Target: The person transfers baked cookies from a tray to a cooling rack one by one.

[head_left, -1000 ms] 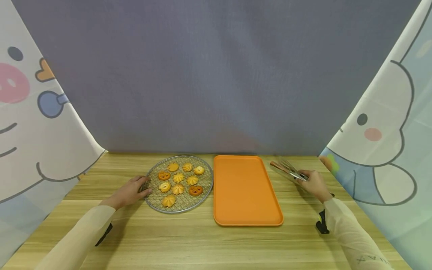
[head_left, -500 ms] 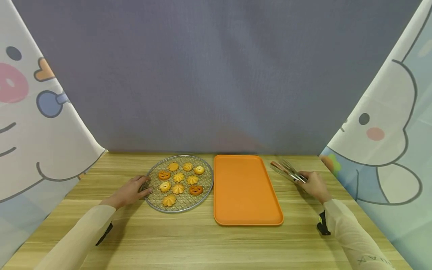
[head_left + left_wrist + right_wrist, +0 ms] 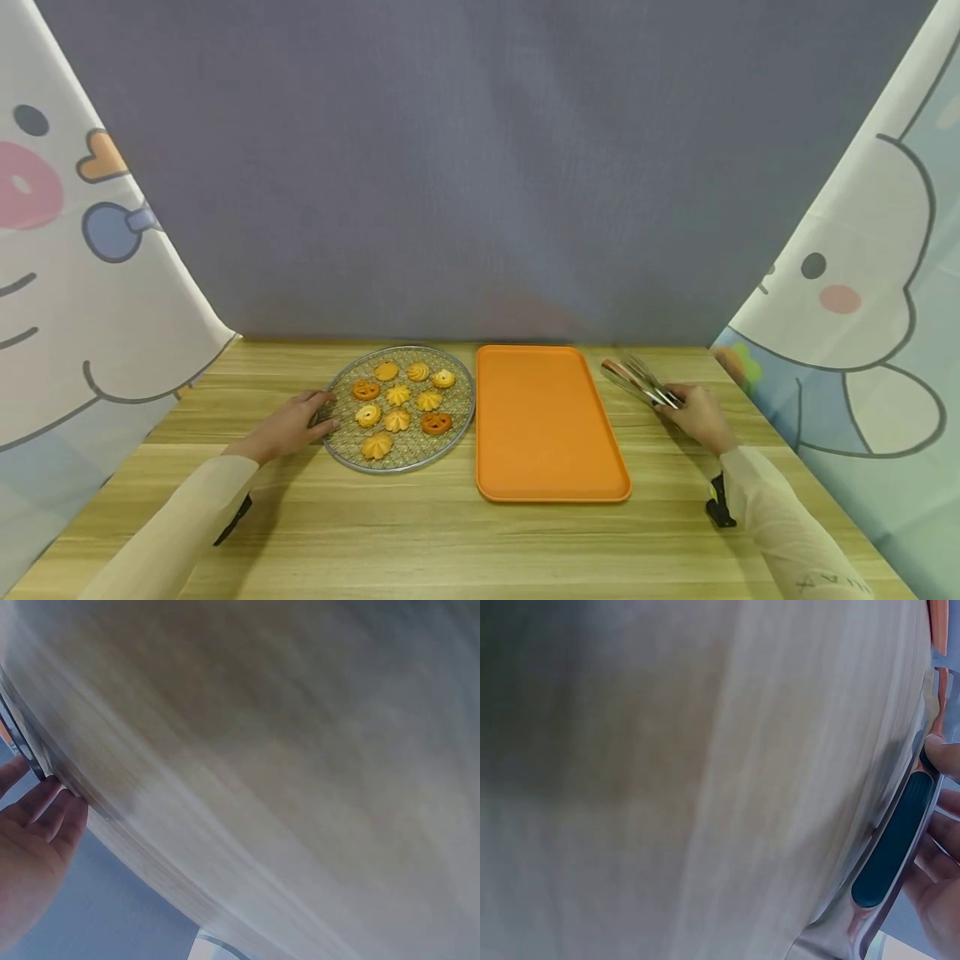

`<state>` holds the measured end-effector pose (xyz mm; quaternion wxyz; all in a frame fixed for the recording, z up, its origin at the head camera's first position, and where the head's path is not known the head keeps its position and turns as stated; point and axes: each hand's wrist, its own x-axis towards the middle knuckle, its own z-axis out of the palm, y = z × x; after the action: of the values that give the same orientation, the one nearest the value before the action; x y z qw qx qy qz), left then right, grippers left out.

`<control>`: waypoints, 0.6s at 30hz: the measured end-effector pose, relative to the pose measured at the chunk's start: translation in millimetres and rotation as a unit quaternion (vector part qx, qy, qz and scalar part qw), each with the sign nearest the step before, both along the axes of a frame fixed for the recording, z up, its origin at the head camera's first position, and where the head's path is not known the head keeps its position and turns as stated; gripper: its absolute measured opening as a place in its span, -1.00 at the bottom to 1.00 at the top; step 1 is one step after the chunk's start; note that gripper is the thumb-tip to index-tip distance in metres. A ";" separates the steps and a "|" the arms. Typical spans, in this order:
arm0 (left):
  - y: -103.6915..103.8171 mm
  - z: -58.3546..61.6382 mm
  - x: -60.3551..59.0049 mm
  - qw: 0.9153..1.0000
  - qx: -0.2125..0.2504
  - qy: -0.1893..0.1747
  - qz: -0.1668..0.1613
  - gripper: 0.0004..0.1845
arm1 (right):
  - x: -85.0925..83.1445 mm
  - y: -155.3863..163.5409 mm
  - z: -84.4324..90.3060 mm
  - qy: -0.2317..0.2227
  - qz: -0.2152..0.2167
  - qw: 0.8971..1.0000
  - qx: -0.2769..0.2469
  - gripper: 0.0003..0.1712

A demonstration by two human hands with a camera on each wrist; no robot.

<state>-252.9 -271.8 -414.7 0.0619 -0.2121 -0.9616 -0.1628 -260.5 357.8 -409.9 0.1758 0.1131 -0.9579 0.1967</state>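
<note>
A round metal-rimmed tray (image 3: pixel 416 454) with a patterned base bears several cookies (image 3: pixel 396 419), some flower-shaped and some pretzel-shaped. At its left edge, my left hand (image 3: pixel 288 427) holds the rim, thumb and fingertips right at it; the same hand (image 3: pixel 37 847) shows against the dark rim in the left wrist view. To the right, my right hand (image 3: pixel 701 415) grips a pair of tongs (image 3: pixel 633 377) low over the table, brown tips pointing left and away. The right wrist view shows the tongs' teal grip (image 3: pixel 892 844), with the thumb and fingers (image 3: pixel 945 832) around the tongs.
An orange rectangular tray (image 3: pixel 551 425) lies between the round tray and the tongs. The wooden table (image 3: pixel 420 542) ends at a grey cloth backdrop (image 3: pixel 480 183). Cartoon-printed cloths (image 3: pixel 855 367) stand at both sides.
My right hand has shifted slightly right on the tongs. The left hand, the cookies and both trays look the same.
</note>
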 end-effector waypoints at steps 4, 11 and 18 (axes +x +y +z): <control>0.0 0.7 -0.2 1.000 0.000 -0.003 0.000 -0.50 | 0.7 -0.3 -0.2 -0.007 -0.005 1.000 -0.002 -0.60; 0.4 1.9 -0.1 1.000 0.006 0.001 -0.006 -0.51 | 0.4 -0.3 -1.2 0.002 -0.008 1.000 -0.002 -0.59; -1.6 1.3 -1.1 1.000 0.010 -0.002 -0.009 -0.49 | 2.3 -0.3 1.3 -0.032 -0.011 0.999 -0.026 -0.52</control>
<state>-253.9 -273.4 -413.4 0.0607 -0.2198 -0.9580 -0.1736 -258.3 357.5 -408.6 0.1502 0.0920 -0.9587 0.2232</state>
